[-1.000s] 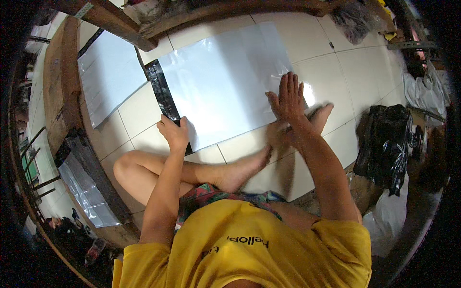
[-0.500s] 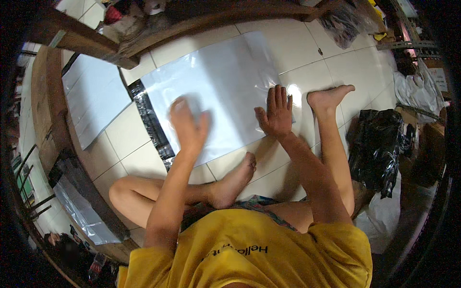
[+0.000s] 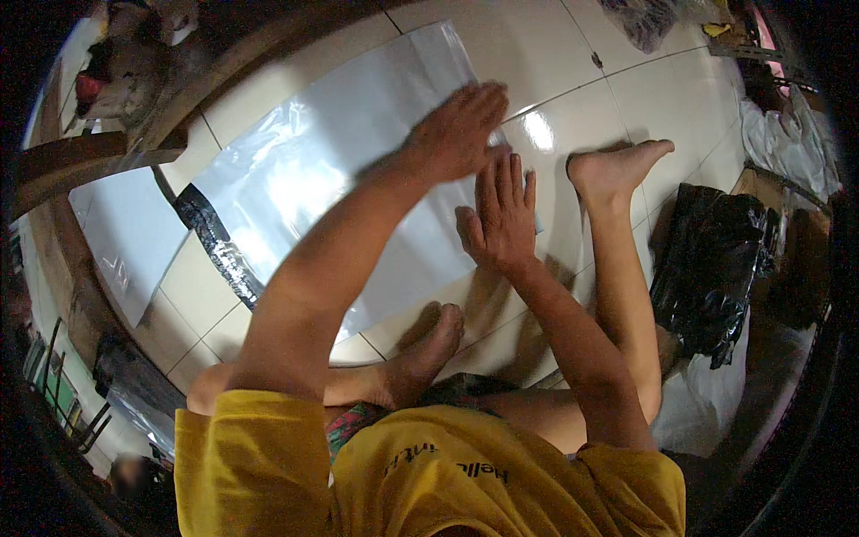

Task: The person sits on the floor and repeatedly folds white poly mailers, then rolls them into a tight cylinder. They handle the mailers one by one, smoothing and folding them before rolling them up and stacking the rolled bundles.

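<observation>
A large white plastic mailing bag lies spread on the tiled floor in front of me. A black strip runs along its left end. My left hand reaches across to the bag's far right edge, palm down and fingers stretched out. Just nearer to me, my right hand rests flat at the right end, its fingers straight and slightly apart. Both hands hold nothing. My left forearm hides part of the bag, and light glares off its middle.
Another white plastic sheet lies at the left, beside wooden beams. To the right are a black plastic bag and a crumpled white bag. My bare feet flank the bag's near right side. A dark see-through bag lies far right.
My left hand has swept from the left part of the bag to its far right edge. The right hand stays nearly in place. The whole view has shifted and turned slightly.
</observation>
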Available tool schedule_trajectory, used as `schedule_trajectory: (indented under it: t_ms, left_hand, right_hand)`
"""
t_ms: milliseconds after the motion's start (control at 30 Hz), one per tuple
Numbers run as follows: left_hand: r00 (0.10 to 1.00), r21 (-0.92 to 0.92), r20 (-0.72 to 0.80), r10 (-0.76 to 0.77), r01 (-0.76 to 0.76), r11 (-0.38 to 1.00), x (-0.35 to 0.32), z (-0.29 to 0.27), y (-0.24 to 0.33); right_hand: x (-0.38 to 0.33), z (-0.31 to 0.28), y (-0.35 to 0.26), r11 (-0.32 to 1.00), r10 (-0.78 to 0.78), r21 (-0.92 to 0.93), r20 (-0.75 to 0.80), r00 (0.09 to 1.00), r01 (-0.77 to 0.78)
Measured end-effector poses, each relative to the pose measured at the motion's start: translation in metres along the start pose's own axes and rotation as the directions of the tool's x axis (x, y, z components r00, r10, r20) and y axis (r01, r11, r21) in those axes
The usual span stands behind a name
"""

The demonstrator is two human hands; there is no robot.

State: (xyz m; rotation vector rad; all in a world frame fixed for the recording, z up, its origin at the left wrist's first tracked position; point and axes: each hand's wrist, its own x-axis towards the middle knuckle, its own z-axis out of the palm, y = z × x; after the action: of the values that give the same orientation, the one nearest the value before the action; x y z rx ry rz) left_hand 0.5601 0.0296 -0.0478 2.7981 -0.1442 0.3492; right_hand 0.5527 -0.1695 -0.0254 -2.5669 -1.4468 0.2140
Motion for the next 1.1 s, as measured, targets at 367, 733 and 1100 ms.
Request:
schedule_trajectory:
  t_ms: [367,733,1100]
  left_hand:
    - [0.991,0.189,-0.075,-0.114,0.126,0.974,0.038,0.0,-0.086]
    - [0.975,-0.178,0.155,-0.159,0.186,0.966,0.026,-0.017,0.02]
    - [0.982,-0.086,-0.028,-0.188,0.185,0.979,0.019,0.002,-0.021]
  right_hand:
    - [-0.011,-0.009,0.008,0.997,-0.036,0.061,-0.006,0.999,0.036]
    - [-0.018,-0.007,0.017,0.998,-0.067,-0.016,0.035,0.997,0.068]
    - [-0.021,-0.013,0.014,0.996,-0.084,0.037,-0.008,0.996,0.084]
